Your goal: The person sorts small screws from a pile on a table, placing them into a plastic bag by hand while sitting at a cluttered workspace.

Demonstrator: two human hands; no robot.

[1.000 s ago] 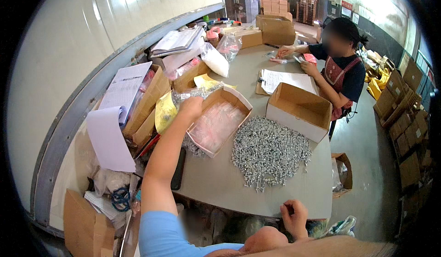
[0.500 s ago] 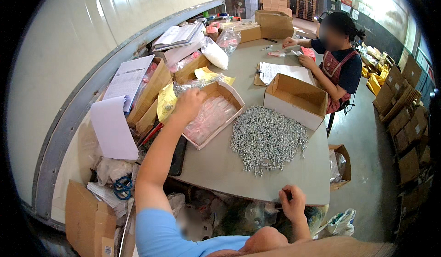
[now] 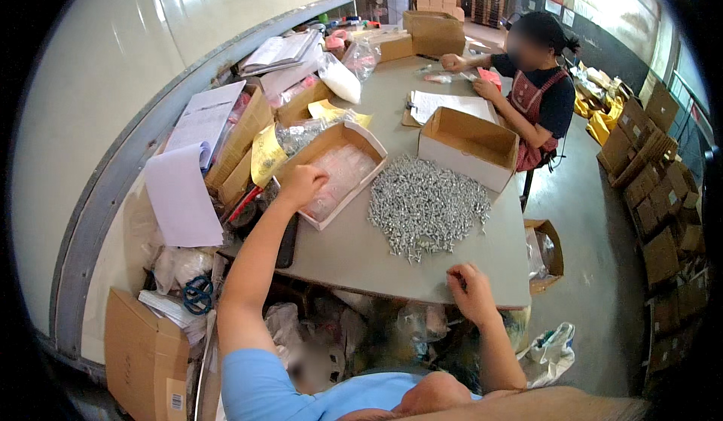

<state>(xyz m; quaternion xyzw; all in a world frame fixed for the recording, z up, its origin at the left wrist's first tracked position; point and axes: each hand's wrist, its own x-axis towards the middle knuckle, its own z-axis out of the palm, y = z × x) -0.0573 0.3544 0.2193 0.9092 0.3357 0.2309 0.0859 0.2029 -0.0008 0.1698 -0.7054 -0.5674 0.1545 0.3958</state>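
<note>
My left hand (image 3: 303,186) is over the near left side of a shallow white box (image 3: 374,141), with its fingers drawn together at the small clear plastic bags (image 3: 345,171) inside. Whether a bag is between the fingertips I cannot make out. To the right of that box, a wide heap of silvery screws (image 3: 428,206) lies loose on the grey table (image 3: 339,266). My right hand (image 3: 471,293) hovers at the table's front edge, near side of the heap. Its fingers are loosely bent and apart, and nothing shows in them.
An open white carton (image 3: 468,150) stands behind the screws, by a clipboard with papers (image 3: 452,107). Across the table a co-worker (image 3: 538,97) handles small packets. Cartons, yellow papers (image 3: 267,155) and document stacks (image 3: 282,50) crowd the left side. A carton (image 3: 546,255) stands beside the table's right edge.
My left hand has come down from the box's far left rim to the bags inside it. My right hand has moved slightly, with its fingers still loosely bent. The whole view has shifted a little.
</note>
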